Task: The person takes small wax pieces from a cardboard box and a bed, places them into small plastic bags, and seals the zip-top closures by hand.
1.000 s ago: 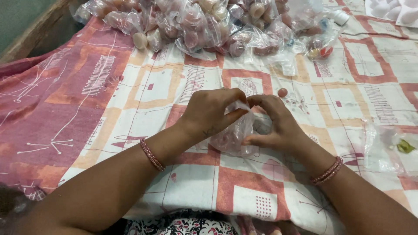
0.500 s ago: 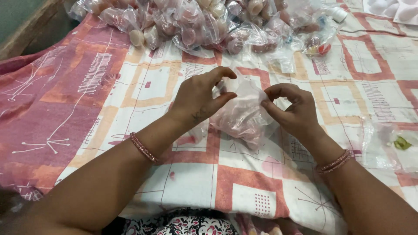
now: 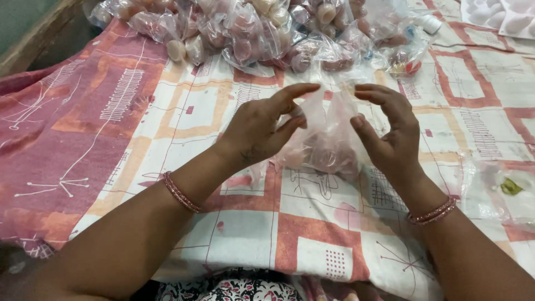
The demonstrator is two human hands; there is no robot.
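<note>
A small clear plastic bag [image 3: 329, 136] with pinkish rounded pieces inside hangs between my two hands above the patterned cloth. My left hand [image 3: 262, 128] pinches the bag's upper left edge between thumb and fingers. Across from it, my right hand [image 3: 390, 131] holds the bag's right side, fingers stretched upward. Both wrists wear thin pink bangles. The bag's mouth is pulled up and apart between the hands.
A heap of filled clear bags [image 3: 267, 30] with pink and cream rounded pieces lies at the far edge. A white moulded tray [image 3: 501, 14] sits at top right. A loose clear bag with a green scrap [image 3: 504, 187] lies at the right. Patterned cloth [image 3: 111, 111] covers the surface.
Both hands have lifted the bag off the cloth and moved it away from me. The hands have drawn apart, and the fingers went from curled over the bag to stretched along its sides.
</note>
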